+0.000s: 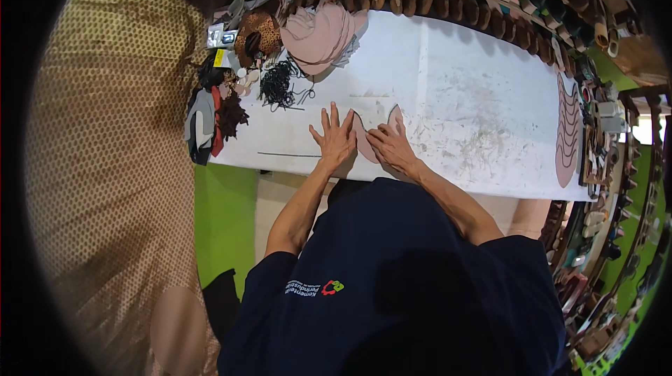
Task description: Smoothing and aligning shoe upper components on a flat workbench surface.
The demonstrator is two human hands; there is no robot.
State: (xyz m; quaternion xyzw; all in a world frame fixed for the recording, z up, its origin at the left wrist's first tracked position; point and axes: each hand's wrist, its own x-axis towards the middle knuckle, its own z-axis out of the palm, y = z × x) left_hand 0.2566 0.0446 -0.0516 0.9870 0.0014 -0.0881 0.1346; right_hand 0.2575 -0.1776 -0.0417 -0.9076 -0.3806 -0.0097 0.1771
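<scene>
A curved pink shoe-upper piece [365, 143] with a thin dark edge lies on the white table near its front edge. One pointed end rises beside my left hand, and the other shows beyond my right hand. My left hand [337, 139] rests with fingers spread, its index finger along the piece's left arm. My right hand [393, 149] has its fingers bent and pressed together on the piece, covering part of it. A dark cord [288, 155] stretches across the tabletop to the left of my left hand.
The white table [476, 120] has grey smudges. Further left lie tangled black cords [278, 85], a crumpled pink material pile [318, 36] and a leopard-print bundle [257, 34]. Nested pink cut pieces [568, 139] lie at the right end. Brown shoe lasts [441, 5] line the back.
</scene>
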